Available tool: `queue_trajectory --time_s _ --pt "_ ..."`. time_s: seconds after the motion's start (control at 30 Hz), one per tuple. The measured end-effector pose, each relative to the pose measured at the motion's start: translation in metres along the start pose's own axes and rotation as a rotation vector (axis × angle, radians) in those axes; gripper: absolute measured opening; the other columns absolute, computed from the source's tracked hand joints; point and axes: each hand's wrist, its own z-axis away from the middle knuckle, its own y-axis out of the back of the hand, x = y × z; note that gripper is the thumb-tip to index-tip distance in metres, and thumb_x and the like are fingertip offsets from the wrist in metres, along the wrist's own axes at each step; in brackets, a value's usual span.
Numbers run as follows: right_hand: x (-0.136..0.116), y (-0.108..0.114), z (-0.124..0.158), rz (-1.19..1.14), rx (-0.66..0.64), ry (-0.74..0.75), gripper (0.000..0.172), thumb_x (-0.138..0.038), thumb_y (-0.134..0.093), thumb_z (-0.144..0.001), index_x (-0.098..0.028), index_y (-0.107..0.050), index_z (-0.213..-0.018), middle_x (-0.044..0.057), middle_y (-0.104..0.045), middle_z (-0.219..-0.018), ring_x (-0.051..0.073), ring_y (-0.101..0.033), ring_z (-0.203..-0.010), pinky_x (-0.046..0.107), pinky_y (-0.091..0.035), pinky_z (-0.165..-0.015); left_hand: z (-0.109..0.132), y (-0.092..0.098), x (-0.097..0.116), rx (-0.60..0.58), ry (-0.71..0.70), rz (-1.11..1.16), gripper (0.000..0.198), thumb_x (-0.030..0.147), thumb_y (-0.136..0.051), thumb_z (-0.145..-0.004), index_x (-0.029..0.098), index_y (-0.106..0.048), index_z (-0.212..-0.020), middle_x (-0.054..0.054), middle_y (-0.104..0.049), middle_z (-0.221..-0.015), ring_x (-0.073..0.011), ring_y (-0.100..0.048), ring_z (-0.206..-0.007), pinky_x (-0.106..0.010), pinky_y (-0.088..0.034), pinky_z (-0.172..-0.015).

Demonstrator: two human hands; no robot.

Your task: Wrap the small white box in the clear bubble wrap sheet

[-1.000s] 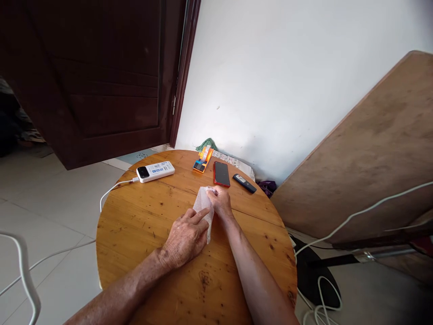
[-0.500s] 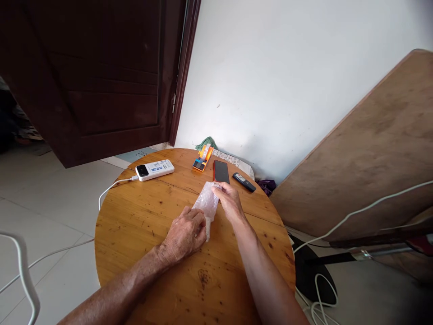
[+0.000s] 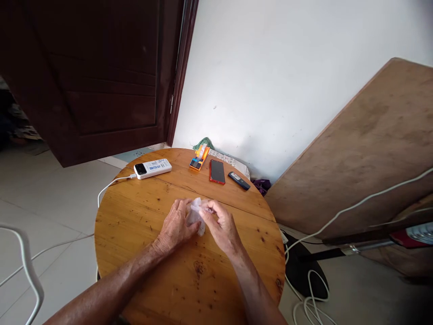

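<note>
A piece of clear bubble wrap point(image 3: 195, 216) is bunched between my two hands, low over the round wooden table point(image 3: 135, 234). My left hand point(image 3: 176, 223) closes on its left side, thumb along the near edge. With thumb and fingertips, my right hand point(image 3: 221, 223) pinches the upper right part of the wrap. Whether anything lies inside the wrap is hidden. Beyond my hands are a phone point(image 3: 217, 172) in a red case, a dark remote-like device point(image 3: 239, 180) and an orange tape dispenser point(image 3: 199, 158).
A white power bank point(image 3: 153, 168) with a cable plugged in lies at the table's left rear. Behind stand a dark door point(image 3: 111, 81) and a white wall. A wooden board point(image 3: 358, 135) leans at right, with white cables point(image 3: 316, 289) on the floor below.
The bubble wrap has gone from stretched out lengthwise to folded and shorter. My right hand has come nearer to me and to the left, uncovering the phone's lower end.
</note>
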Motion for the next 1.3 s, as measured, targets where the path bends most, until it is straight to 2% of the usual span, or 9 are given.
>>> queue_trajectory --time_s 0.07,0.13,0.27,0.5,0.6,0.8,0.93,1.1,1.3 --pt "-0.002 -0.003 0.008 0.022 -0.021 0.027 0.013 -0.032 -0.054 -0.088 -0.022 -0.060 -0.085 0.001 -0.067 -0.083 0.018 -0.059 -0.078 0.027 -0.046 -0.074 -0.002 0.000 -0.002 -0.011 0.000 0.053 0.065 0.025 -0.068 -0.073 0.017 -0.043 -0.133 -0.013 -0.056 -0.122 -0.0269 -0.058 -0.113 -0.045 -0.051 -0.096" --pt "-0.003 -0.005 0.016 0.029 -0.045 0.043 0.012 -0.031 -0.052 -0.090 -0.023 -0.059 -0.084 0.002 -0.069 -0.088 0.018 -0.062 -0.081 0.028 -0.048 -0.076 -0.004 0.000 -0.003 -0.030 -0.029 0.101 0.063 0.025 -0.068 -0.074 0.018 -0.044 -0.133 -0.014 -0.057 -0.124 -0.0270 -0.058 -0.115 -0.045 -0.049 -0.097" --pt "-0.001 -0.004 0.025 0.031 -0.083 0.083 0.011 -0.027 -0.051 -0.093 -0.024 -0.059 -0.086 0.004 -0.070 -0.105 0.020 -0.065 -0.097 0.031 -0.049 -0.085 -0.006 0.002 -0.004 -0.094 -0.067 0.197 0.032 0.017 -0.067 -0.073 0.020 -0.059 -0.104 -0.012 -0.057 -0.126 -0.0256 -0.055 -0.121 -0.038 -0.052 -0.092" --pt "0.009 -0.008 0.031 0.130 -0.077 0.238 0.011 -0.016 -0.054 -0.088 -0.025 -0.059 -0.087 0.006 -0.069 -0.107 0.022 -0.063 -0.104 0.036 -0.048 -0.090 -0.005 0.009 -0.002 -0.110 -0.056 0.099 0.016 0.020 -0.068 -0.071 0.019 -0.057 -0.083 -0.004 -0.065 -0.089 -0.0200 -0.062 -0.086 -0.032 -0.051 -0.075" --pt "0.010 -0.010 0.031 0.162 -0.074 0.273 0.012 -0.014 -0.054 -0.086 -0.025 -0.059 -0.086 0.007 -0.069 -0.107 0.023 -0.063 -0.103 0.037 -0.048 -0.089 -0.004 0.014 -0.004 -0.133 -0.092 0.037 0.021 0.022 -0.067 -0.073 0.020 -0.060 -0.093 -0.005 -0.067 -0.094 -0.0204 -0.062 -0.088 -0.033 -0.051 -0.078" --pt "0.010 -0.010 0.031 0.204 -0.112 0.307 0.014 -0.011 -0.055 -0.086 -0.024 -0.059 -0.086 0.006 -0.070 -0.106 0.023 -0.062 -0.106 0.038 -0.047 -0.091 -0.002 0.018 -0.017 -0.239 -0.254 0.023 0.055 0.024 -0.067 -0.073 0.021 -0.055 -0.126 -0.012 -0.060 -0.130 -0.0276 -0.054 -0.123 -0.047 -0.042 -0.107" --pt "0.011 -0.009 0.031 0.220 -0.121 0.320 0.012 -0.012 -0.055 -0.086 -0.023 -0.059 -0.085 0.007 -0.069 -0.106 0.024 -0.061 -0.107 0.039 -0.047 -0.093 -0.004 0.015 -0.022 -0.299 -0.300 -0.010 0.053 0.030 -0.064 -0.078 0.021 -0.055 -0.129 -0.012 -0.057 -0.137 -0.0296 -0.043 -0.136 -0.051 -0.034 -0.114" --pt "0.013 -0.009 0.031 0.207 -0.113 0.328 0.013 -0.010 -0.056 -0.084 -0.022 -0.060 -0.085 0.007 -0.070 -0.105 0.023 -0.062 -0.107 0.039 -0.047 -0.095 -0.007 0.013 -0.020 -0.265 -0.268 0.099 0.044 0.027 -0.063 -0.078 0.020 -0.059 -0.122 -0.012 -0.065 -0.121 -0.0244 -0.060 -0.113 -0.039 -0.049 -0.099" --pt "0.010 -0.006 0.032 0.095 -0.057 0.278 0.012 -0.012 -0.055 -0.086 -0.023 -0.060 -0.086 0.006 -0.070 -0.106 0.021 -0.064 -0.103 0.034 -0.049 -0.091 -0.006 0.019 -0.006 -0.263 -0.086 0.250 0.044 0.029 -0.071 -0.069 0.017 -0.064 -0.110 -0.010 -0.068 -0.108 -0.0225 -0.064 -0.095 -0.032 -0.051 -0.081"
